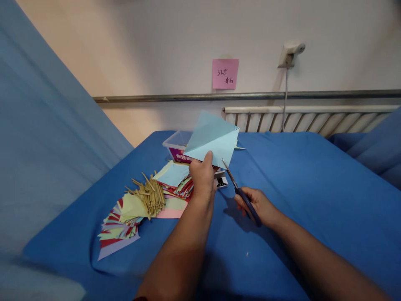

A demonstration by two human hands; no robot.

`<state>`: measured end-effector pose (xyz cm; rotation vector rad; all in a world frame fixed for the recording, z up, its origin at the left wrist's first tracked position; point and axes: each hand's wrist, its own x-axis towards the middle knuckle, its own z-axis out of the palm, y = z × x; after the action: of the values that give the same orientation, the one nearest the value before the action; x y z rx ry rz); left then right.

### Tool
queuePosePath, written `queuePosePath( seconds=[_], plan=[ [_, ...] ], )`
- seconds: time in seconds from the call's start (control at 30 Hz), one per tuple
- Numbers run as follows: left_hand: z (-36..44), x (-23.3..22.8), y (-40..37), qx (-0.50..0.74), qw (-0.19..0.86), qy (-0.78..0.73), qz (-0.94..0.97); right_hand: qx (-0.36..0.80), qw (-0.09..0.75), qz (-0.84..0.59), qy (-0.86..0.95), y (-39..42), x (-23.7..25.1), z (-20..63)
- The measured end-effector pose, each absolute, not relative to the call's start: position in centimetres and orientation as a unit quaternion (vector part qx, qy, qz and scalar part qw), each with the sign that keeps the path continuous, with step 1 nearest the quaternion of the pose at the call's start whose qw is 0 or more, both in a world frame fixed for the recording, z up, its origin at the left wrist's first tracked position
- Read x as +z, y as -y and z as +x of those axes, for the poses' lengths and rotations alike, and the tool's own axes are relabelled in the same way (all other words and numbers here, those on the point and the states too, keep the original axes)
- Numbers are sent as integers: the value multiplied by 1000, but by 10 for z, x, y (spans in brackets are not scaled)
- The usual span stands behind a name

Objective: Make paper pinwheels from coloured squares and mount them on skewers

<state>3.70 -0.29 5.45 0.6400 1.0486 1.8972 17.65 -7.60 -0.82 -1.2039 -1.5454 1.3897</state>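
Note:
My left hand holds up a folded light blue paper sheet above the blue cloth. My right hand grips a pair of scissors with dark blue handles; the blades point up toward the paper's lower right edge and sit just beside it. Left of my left hand lies a spread of coloured paper sheets with a bundle of thin wooden sticks on top.
A clear plastic box stands behind the held paper. The blue cloth-covered surface stretches to the right. On the wall hang a pink note, a metal rail and a radiator.

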Motion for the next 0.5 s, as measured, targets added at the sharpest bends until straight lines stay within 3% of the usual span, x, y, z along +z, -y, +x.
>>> queuePosePath(
  seconds=[0.5],
  plan=[
    [38, 56, 5, 755, 442, -412, 257, 534, 359, -474, 601, 74, -10, 180]
  ],
)
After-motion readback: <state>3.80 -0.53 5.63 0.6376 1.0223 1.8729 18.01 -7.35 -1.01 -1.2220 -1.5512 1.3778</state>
